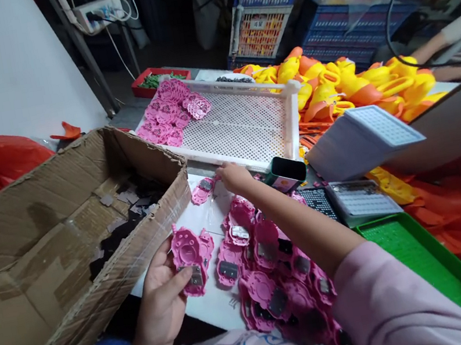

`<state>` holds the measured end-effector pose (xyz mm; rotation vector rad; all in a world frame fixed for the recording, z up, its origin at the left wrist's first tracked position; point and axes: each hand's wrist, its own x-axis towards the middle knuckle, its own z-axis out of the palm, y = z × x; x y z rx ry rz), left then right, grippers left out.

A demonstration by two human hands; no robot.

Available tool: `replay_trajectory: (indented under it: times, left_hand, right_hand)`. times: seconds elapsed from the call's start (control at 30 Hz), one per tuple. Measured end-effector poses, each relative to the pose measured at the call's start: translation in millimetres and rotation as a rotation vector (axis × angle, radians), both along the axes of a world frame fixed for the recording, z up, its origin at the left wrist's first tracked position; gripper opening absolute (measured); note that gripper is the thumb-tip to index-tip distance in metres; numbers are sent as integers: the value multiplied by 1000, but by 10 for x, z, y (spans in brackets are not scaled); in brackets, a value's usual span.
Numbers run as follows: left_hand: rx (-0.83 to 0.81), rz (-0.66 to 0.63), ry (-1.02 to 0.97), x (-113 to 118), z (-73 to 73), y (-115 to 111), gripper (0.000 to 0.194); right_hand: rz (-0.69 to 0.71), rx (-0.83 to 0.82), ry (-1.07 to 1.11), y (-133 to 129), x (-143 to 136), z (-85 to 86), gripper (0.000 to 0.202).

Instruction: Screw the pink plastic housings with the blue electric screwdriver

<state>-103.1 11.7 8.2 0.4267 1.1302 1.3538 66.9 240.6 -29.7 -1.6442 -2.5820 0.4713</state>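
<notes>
My left hand [163,295] is closed round a pink plastic shell [187,248], its thumb pressing near a grey rectangular part at the shell's lower end. Another pink piece shows just behind that shell. My right hand [233,176] reaches forward near the white tray's front edge, beside a small pink shell [203,190] on the white sheet. Its fingertips are small and partly hidden, so what they grip is unclear. Below my right forearm lies a pile of pink shells [264,243], many with grey or black rectangular parts.
A cardboard box [151,227] stands at the left. The white mesh tray [241,129] holds stacked pink pieces [167,112]. A dark green container [286,174], a tilted white box [353,143] and a green tray [431,262] are on the right. Yellow-orange items [331,85] lie behind.
</notes>
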Motion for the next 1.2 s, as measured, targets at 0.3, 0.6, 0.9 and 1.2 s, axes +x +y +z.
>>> replay_trajectory:
  times: [0.3, 0.6, 0.9, 1.2]
  left_hand:
    - [18, -33, -43, 9, -11, 62, 60]
    - [51, -263, -91, 217, 22, 95, 59]
    - [147, -450, -95, 653, 123, -132, 68]
    - [46, -461, 37, 846, 161, -469, 98]
  right_hand:
    - [-55, -99, 155, 185, -5, -114, 14]
    - [-172, -434, 870, -937, 352, 566, 22]
    - [-441, -829, 1715, -2115, 713, 694, 24]
    - [-549, -614, 1655, -2609, 923, 659, 28]
